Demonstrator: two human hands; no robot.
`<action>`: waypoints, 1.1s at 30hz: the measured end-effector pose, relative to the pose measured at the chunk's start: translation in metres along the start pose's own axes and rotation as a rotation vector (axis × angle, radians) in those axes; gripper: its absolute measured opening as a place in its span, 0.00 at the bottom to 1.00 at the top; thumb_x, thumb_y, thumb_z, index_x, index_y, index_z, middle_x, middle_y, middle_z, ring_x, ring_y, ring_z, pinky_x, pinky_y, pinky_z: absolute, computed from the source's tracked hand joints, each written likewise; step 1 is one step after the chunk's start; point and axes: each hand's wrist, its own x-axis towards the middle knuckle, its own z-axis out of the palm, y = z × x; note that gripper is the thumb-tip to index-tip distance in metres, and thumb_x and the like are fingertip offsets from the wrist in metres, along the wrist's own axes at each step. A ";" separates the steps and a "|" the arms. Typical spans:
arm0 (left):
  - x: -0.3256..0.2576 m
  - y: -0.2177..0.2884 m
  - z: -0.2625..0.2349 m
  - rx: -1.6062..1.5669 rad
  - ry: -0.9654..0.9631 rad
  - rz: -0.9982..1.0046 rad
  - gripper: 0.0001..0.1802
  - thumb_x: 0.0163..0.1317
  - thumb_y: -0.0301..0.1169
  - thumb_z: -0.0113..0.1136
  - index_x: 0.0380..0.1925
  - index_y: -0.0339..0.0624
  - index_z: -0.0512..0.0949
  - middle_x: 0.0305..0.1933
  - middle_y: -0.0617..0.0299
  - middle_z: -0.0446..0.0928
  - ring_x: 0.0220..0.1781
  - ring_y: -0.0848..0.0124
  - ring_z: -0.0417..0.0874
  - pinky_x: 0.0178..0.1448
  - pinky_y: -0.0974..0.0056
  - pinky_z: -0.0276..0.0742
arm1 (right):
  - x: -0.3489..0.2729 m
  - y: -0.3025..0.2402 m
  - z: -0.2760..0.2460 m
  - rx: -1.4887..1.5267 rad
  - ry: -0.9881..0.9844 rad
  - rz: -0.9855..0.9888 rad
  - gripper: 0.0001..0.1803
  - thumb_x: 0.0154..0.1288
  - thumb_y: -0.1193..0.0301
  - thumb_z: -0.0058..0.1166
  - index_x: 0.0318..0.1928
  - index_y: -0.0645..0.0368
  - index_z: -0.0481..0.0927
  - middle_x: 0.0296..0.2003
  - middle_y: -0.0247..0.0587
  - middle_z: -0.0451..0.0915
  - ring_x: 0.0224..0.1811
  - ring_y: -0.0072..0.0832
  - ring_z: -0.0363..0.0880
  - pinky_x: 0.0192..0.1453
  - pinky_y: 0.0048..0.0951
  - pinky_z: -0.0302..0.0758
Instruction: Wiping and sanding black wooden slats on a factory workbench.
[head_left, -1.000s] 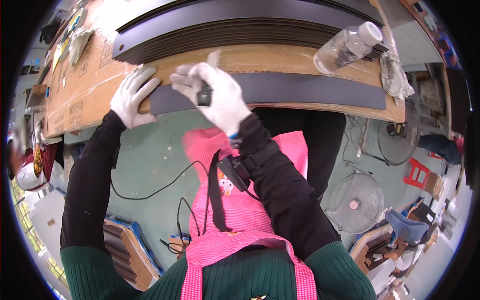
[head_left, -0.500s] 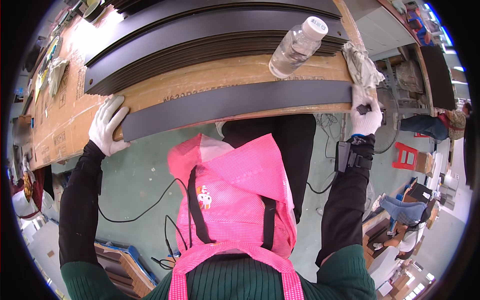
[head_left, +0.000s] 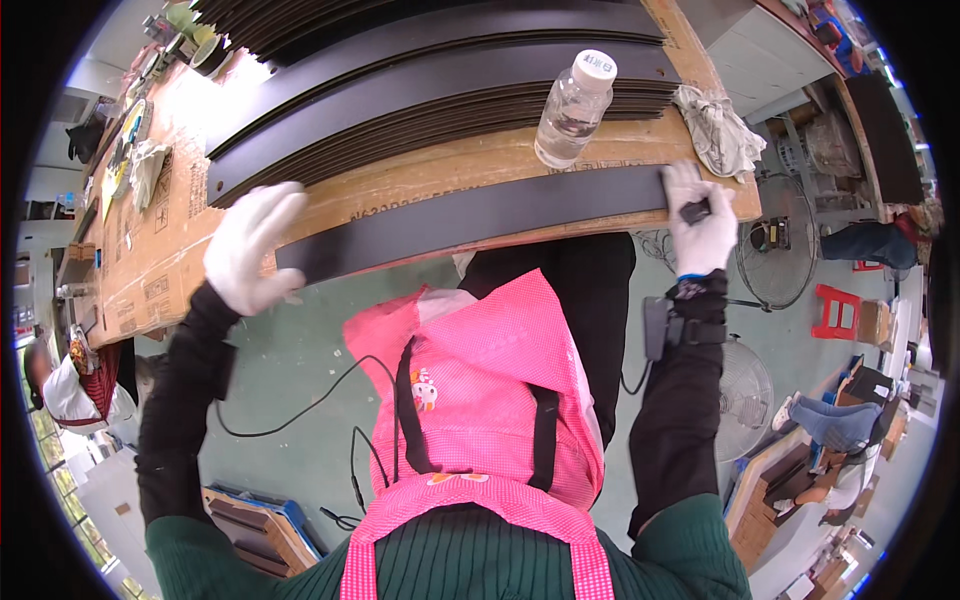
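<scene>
A long flat dark grey strip (head_left: 480, 215) lies along the near edge of the cardboard-topped table. Beside its left end is my left hand (head_left: 250, 250), in a white glove, fingers spread and slightly blurred. Its thumb is by the strip's end corner; whether it touches cannot be made out. At the opposite end my gloved right hand (head_left: 705, 225) reaches over the strip, its fingertips on or against that end. A small black piece (head_left: 695, 210) is held in its curled fingers.
Stacks of dark strips (head_left: 440, 100) fill the back of the table (head_left: 165, 240). A clear bottle (head_left: 572, 115) with a white cap stands before them. Crumpled gloves (head_left: 720, 135) lie at the right corner. A floor fan (head_left: 780, 240) and red stool (head_left: 835, 312) are to the right.
My left hand has lifted from the strip's left end and its fingers have spread. My right hand has shifted a little along the right end, still with the black piece. The view has shifted.
</scene>
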 end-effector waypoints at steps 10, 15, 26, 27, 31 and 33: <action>0.105 0.099 0.115 -0.117 0.184 -0.321 0.45 0.45 0.51 0.83 0.62 0.43 0.79 0.56 0.53 0.79 0.60 0.50 0.79 0.66 0.49 0.75 | -0.086 0.071 0.037 -0.257 0.038 -0.120 0.22 0.87 0.67 0.41 0.61 0.77 0.77 0.57 0.57 0.84 0.61 0.43 0.85 0.73 0.44 0.80; 0.056 0.076 0.105 -0.083 0.159 -0.232 0.42 0.40 0.50 0.85 0.56 0.41 0.81 0.53 0.53 0.79 0.56 0.50 0.80 0.61 0.49 0.77 | -0.181 0.204 0.089 -0.242 -0.375 0.249 0.20 0.85 0.64 0.50 0.62 0.69 0.80 0.51 0.43 0.87 0.48 0.25 0.85 0.58 0.26 0.79; -0.008 0.031 0.088 -0.086 0.086 -0.338 0.47 0.36 0.44 0.89 0.61 0.44 0.83 0.54 0.55 0.79 0.57 0.51 0.79 0.63 0.49 0.79 | -0.111 0.146 0.057 0.134 -0.171 0.472 0.14 0.87 0.72 0.41 0.41 0.70 0.72 0.60 0.69 0.78 0.64 0.56 0.82 0.71 0.60 0.83; -0.007 0.031 0.088 -0.085 0.095 -0.335 0.47 0.35 0.44 0.89 0.61 0.44 0.83 0.53 0.55 0.79 0.57 0.51 0.79 0.63 0.49 0.79 | -0.098 0.134 0.042 -0.017 -0.208 0.319 0.14 0.85 0.67 0.46 0.42 0.65 0.75 0.54 0.59 0.82 0.56 0.51 0.86 0.68 0.64 0.82; -0.006 0.032 0.090 -0.102 0.127 -0.331 0.49 0.31 0.38 0.88 0.61 0.39 0.83 0.53 0.53 0.79 0.57 0.50 0.80 0.63 0.49 0.78 | -0.053 0.071 0.030 0.160 0.031 0.218 0.16 0.84 0.69 0.42 0.40 0.71 0.72 0.71 0.79 0.68 0.74 0.70 0.70 0.76 0.76 0.71; -0.006 0.030 0.090 -0.095 0.116 -0.330 0.49 0.33 0.41 0.88 0.62 0.42 0.83 0.53 0.54 0.79 0.57 0.50 0.79 0.63 0.49 0.78 | -0.032 0.044 0.013 0.239 0.075 0.209 0.17 0.86 0.68 0.40 0.40 0.70 0.70 0.72 0.81 0.65 0.76 0.73 0.66 0.76 0.78 0.70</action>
